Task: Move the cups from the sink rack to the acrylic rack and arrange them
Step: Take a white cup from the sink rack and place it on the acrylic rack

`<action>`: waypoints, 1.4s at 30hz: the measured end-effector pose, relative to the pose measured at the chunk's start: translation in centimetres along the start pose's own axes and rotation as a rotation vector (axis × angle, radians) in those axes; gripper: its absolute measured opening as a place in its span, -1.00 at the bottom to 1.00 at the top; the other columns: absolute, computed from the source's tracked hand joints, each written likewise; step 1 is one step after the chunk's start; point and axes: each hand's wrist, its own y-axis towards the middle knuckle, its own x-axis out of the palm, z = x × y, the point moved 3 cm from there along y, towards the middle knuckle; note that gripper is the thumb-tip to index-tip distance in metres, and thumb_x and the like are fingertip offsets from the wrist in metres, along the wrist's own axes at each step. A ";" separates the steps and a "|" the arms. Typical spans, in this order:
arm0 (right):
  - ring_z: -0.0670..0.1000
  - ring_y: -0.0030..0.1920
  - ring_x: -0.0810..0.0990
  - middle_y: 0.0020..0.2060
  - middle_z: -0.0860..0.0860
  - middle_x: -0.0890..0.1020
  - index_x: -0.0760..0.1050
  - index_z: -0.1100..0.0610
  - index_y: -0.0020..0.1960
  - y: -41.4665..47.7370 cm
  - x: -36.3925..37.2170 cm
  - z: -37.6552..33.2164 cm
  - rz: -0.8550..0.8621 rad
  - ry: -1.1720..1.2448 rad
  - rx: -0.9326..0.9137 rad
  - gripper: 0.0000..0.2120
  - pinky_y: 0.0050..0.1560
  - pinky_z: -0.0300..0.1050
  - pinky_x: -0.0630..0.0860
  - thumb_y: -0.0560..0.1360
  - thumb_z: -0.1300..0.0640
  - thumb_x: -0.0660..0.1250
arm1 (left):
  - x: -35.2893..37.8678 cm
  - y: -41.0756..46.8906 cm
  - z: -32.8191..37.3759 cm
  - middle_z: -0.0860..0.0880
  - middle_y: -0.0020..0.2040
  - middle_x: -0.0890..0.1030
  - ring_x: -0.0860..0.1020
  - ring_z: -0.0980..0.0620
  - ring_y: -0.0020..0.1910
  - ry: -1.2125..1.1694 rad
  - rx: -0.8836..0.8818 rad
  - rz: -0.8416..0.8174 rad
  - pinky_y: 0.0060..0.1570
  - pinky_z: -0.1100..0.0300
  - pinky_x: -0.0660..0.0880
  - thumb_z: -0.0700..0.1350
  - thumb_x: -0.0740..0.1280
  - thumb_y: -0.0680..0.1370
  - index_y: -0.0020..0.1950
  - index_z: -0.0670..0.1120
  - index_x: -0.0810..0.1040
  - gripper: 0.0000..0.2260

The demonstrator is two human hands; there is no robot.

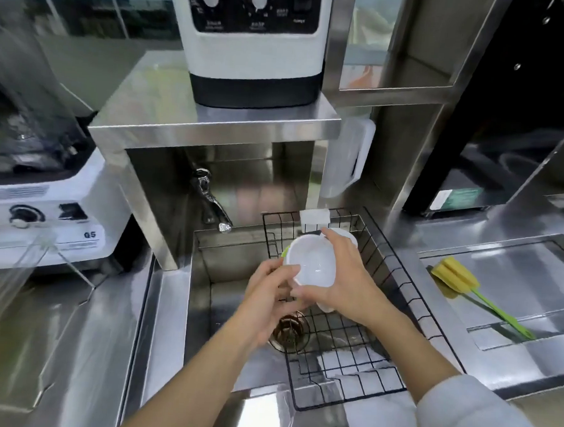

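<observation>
Head camera view, looking down into a stainless steel sink (203,294). A black wire sink rack (348,343) sits in the sink's right half. Both hands meet just above the rack's middle, holding a white translucent plastic cup (310,261) with its open mouth tipped toward the camera. The left hand (269,298) takes the cup's lower left rim, its grip pinching the rim between thumb and fingers. The right hand (339,279) wraps the cup's right side, its grip curled around the wall. A sliver of green shows at the cup's left edge; what it belongs to is unclear. A second white cup (347,235) lies in the rack just behind the hands. Left of the sink, a clear acrylic rack (23,263) stands on the steel tabletop (67,348), in front of a white blender base (43,208).

The step in hand looks like lifting a cup out of the sink rack. The next move calls for carrying it leftward, well clear of the sink's edge, to the acrylic rack.
</observation>
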 end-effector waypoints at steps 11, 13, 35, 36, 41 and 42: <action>-0.44 0.26 0.16 0.32 -0.29 0.16 -0.02 -0.35 0.33 1.3 5.0 -11.4 -0.252 0.215 -0.279 0.03 0.09 -0.58 0.25 0.05 -0.20 0.54 | -6.8 -7.5 9.3 -0.22 -0.03 0.56 0.62 -0.01 -0.29 0.035 0.261 0.108 -0.37 0.13 0.56 -0.04 0.35 0.35 0.06 -0.20 0.47 -0.64; -0.35 0.32 0.17 0.34 -0.29 0.13 -0.04 -0.34 0.36 1.5 6.2 -13.8 -0.320 0.224 -0.339 0.05 0.16 -0.50 0.25 0.08 -0.14 0.56 | -8.4 -9.2 11.1 -0.22 0.02 0.54 0.62 -0.03 -0.22 -0.004 0.300 0.164 -0.35 0.11 0.58 -0.04 0.33 0.38 0.11 -0.20 0.46 -0.63; -0.06 0.31 0.25 0.34 -0.09 0.23 0.04 -0.09 0.42 3.0 27.3 -35.0 -0.500 0.268 -0.563 -0.06 0.24 -0.13 0.27 0.23 -0.02 0.55 | -30.6 -24.2 24.5 -0.04 -0.43 0.65 0.64 -0.04 -0.39 0.181 0.405 0.626 -0.41 0.10 0.60 -0.04 0.31 0.47 -0.03 -0.18 0.55 -0.79; -0.06 0.30 0.26 0.33 -0.09 0.23 0.04 -0.08 0.42 3.0 28.0 -35.1 -0.507 0.268 -0.555 -0.06 0.24 -0.13 0.27 0.22 -0.01 0.55 | -31.3 -24.4 24.7 -0.05 -0.41 0.66 0.64 -0.04 -0.37 0.199 0.404 0.653 -0.46 0.14 0.58 -0.09 0.32 0.48 -0.07 -0.18 0.56 -0.84; -0.06 0.29 0.28 0.34 -0.06 0.25 0.05 -0.11 0.40 3.1 30.8 -34.9 -0.546 0.248 -0.516 -0.03 0.22 -0.13 0.28 0.16 -0.07 0.55 | -33.4 -24.6 25.2 -0.26 -0.10 0.53 0.57 -0.23 -0.13 0.296 0.352 0.764 -0.47 0.08 0.58 -0.29 0.31 0.46 -0.19 -0.25 0.58 -0.92; -0.04 0.30 0.28 0.33 -0.05 0.25 0.05 -0.12 0.40 3.2 31.6 -35.1 -0.554 0.237 -0.507 -0.02 0.23 -0.11 0.28 0.15 -0.07 0.55 | -34.1 -24.8 25.3 -0.26 -0.10 0.52 0.58 -0.27 -0.14 0.329 0.333 0.771 -0.48 0.08 0.59 -0.30 0.30 0.46 -0.20 -0.25 0.58 -0.92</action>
